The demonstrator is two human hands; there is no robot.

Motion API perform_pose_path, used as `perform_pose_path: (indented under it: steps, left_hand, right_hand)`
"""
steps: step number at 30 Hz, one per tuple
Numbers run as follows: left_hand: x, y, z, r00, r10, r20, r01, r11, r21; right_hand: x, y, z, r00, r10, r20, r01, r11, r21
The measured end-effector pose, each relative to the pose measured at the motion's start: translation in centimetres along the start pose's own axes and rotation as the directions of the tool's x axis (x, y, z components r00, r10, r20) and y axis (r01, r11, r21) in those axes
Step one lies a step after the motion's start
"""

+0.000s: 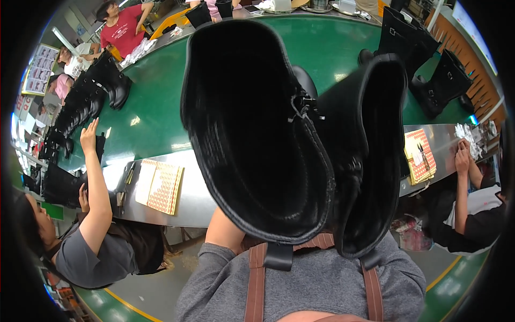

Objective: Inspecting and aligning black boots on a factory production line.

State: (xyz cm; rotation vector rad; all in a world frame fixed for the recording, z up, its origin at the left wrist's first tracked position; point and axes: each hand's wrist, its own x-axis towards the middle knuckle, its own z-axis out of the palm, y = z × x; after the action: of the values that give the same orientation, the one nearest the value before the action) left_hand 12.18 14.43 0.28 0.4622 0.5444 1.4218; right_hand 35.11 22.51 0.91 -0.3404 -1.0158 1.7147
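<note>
Two tall black boots fill the middle, their open tops tilted toward me. The larger-looking left boot [252, 134] shows its dark lining and a fastening on the right edge of its shaft. Close beside it, the right boot [370, 145] is turned more sideways. Dark pull tabs hang from the rims of both in front of my grey top and brown straps. My left forearm [224, 228] goes up behind the left boot, which hides my left hand. My right hand is also out of sight behind the boots, so the grip on them cannot be seen.
A green bench top [155, 91] with a steel edge [193, 198] lies ahead. Sticker sheets [159, 185] lie left, more sheets [421, 155] right. Black boots [80, 99] line the left; others [445, 80] stand right. Co-workers [96, 236] sit both sides.
</note>
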Motion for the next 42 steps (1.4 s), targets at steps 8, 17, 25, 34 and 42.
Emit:
perform_pose_path:
  steps: [8, 17, 25, 34, 42]
  left_hand:
    - [0.2, 0.4, 0.4, 0.999, -0.046, -0.025, 0.045, 0.999, -0.03]
    - [1.2, -0.9, -1.1, 0.988, -0.13, -0.088, 0.133, 0.991, 0.032]
    - [1.3, -0.7, -0.5, 0.959, -0.078, 0.273, 0.121, 0.982, -0.144]
    - [1.8, -1.6, -3.2, 0.973, -0.22, -0.069, 0.22, 0.975, -0.004]
    - [1.4, -1.2, -1.1, 0.984, -0.166, 0.071, 0.177, 0.967, -0.185]
  right_hand:
    - [-1.6, -0.5, 0.2, 0.993, 0.111, -0.043, -0.107, 0.99, 0.094]
    - [-0.7, 0.6, -0.4, 0.949, 0.303, -0.085, -0.276, 0.932, 0.236]
    - [-0.3, 1.5, 0.4, 0.916, 0.391, -0.085, -0.353, 0.889, 0.293]
    - [-2.2, 0.7, -2.3, 0.854, 0.52, -0.028, -0.474, 0.799, 0.369]
    - [-1.6, -0.2, -0.9, 0.827, 0.507, -0.243, -0.443, 0.854, 0.273]
